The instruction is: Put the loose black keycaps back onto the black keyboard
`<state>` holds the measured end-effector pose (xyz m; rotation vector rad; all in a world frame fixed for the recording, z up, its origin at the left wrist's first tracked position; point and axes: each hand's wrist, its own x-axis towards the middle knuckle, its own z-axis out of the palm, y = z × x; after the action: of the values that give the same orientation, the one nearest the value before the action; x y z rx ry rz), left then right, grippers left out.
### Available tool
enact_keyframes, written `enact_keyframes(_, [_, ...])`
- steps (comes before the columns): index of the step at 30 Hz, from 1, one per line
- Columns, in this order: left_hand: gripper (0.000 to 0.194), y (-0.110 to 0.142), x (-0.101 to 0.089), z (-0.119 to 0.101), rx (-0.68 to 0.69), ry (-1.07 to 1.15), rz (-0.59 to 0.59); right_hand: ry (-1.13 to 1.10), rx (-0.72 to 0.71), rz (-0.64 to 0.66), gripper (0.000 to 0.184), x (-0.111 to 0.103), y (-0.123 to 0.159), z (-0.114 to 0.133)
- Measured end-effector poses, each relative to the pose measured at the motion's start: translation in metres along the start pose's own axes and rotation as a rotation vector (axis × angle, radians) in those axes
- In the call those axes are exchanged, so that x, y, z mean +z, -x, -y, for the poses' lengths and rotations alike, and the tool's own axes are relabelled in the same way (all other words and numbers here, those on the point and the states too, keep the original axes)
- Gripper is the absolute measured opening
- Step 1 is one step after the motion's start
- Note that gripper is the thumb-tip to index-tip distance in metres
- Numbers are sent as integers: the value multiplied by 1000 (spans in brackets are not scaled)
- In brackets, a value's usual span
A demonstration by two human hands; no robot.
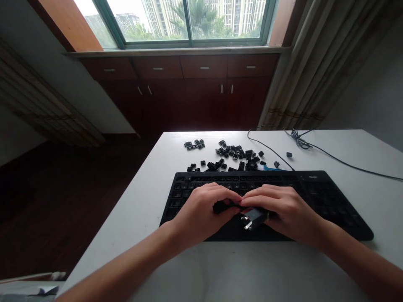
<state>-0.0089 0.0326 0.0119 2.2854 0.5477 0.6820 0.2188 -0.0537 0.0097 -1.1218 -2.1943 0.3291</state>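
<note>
Fingers closed: your left hand pinches a black cable bundle, your right hand grips a metal-tipped black plug above the keyboard. Slipping fingers could drop it there; loose keycaps lie beyond.

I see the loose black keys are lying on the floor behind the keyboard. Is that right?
Not quite: the loose black keys are not on the floor. They are lying on the white table behind the keyboard, as the head view shows.
</note>
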Motion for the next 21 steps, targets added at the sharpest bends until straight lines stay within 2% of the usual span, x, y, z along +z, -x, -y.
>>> enact_keyframes(4, [29,-3,-10,1,24,50,32,-3,22,-1,41,-4,2,-1])
enact_keyframes(9, [22,-6,-19,14,0,-50,-79,19,-39,94,34,-6,5,-1])
enact_keyframes(13, [18,-7,-17,21,20,-140,-85,100,-56,120,33,0,6,2])
enact_keyframes(18, [18,-5,-13,20,75,-227,-66,67,-21,127,20,-1,2,7])
enact_keyframes(21, [19,-4,-13,21,94,-246,-55,70,-12,126,19,-2,2,7])
